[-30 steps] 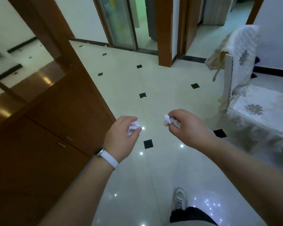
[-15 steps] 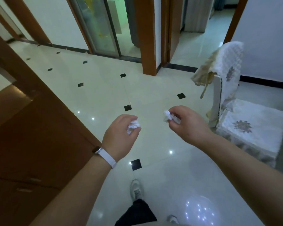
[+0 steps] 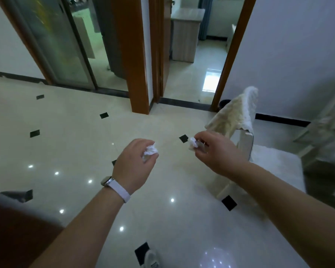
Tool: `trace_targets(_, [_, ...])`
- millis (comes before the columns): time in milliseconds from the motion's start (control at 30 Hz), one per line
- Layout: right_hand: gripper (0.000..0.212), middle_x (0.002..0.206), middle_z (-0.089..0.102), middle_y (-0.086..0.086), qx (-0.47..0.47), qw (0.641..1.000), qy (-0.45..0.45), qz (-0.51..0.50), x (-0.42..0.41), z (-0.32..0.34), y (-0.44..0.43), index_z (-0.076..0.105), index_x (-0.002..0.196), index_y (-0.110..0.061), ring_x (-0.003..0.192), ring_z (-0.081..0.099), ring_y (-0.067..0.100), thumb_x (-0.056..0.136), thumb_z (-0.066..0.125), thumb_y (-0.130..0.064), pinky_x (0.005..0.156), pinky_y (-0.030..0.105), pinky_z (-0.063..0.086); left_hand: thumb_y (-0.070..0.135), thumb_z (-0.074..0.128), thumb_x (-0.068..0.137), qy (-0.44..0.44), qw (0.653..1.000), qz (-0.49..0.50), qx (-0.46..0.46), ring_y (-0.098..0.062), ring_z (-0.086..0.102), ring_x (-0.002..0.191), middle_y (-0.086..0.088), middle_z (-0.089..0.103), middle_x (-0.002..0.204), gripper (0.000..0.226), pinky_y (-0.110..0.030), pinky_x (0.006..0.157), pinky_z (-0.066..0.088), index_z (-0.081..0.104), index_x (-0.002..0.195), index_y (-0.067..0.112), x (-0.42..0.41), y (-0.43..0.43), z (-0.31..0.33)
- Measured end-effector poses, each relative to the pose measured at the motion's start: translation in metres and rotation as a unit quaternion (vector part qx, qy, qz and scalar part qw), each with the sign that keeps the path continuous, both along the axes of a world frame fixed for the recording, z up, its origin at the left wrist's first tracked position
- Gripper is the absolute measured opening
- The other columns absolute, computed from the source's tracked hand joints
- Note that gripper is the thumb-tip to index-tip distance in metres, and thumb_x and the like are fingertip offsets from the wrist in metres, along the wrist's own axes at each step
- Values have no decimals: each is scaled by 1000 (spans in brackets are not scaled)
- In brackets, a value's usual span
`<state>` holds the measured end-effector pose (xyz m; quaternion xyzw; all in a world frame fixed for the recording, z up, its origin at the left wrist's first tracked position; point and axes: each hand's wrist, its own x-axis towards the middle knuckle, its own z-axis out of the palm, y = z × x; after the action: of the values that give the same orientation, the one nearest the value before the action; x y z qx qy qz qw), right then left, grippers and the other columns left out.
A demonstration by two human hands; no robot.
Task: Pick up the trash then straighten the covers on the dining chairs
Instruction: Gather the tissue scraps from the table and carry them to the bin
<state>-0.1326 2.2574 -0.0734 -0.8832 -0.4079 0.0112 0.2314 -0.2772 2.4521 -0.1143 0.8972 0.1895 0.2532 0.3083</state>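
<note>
My left hand (image 3: 135, 163) grips a crumpled white tissue (image 3: 150, 151) in its curled fingers, held out over the floor. My right hand (image 3: 219, 153) pinches another scrap of white trash (image 3: 192, 142) with a clear wrapper between thumb and fingers. Just beyond my right hand stands a dining chair (image 3: 246, 144) whose cream lace cover (image 3: 234, 113) is bunched and hanging askew over the backrest. Its seat cover (image 3: 275, 163) is white and partly hidden by my right forearm.
Glossy cream floor tiles (image 3: 75, 136) with small black diamonds stretch ahead. A wooden pillar (image 3: 135, 55) separates a glass sliding door (image 3: 60, 41) from an open doorway (image 3: 191, 55). A dark bin (image 3: 223, 104) peeks behind the chair. A brown cabinet (image 3: 14, 235) is at lower left; more pale furniture (image 3: 325, 132) at right.
I have walked forward and turned right; the cabinet slid out to the lower left and the doorway and chair came closer. Both hands keep holding their trash in the same pose.
</note>
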Motion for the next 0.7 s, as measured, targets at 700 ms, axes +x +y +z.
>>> trace_targets(700, [16,92,54,-8,61,995,43,-69,206,-42,166,61,105,-20,83,53,15,90,58,-25,71,35,47,20,71,85,45,996,-73,16,-10,56,97,4,62,108,28,-21,84,43,66,112,18,227,172,0])
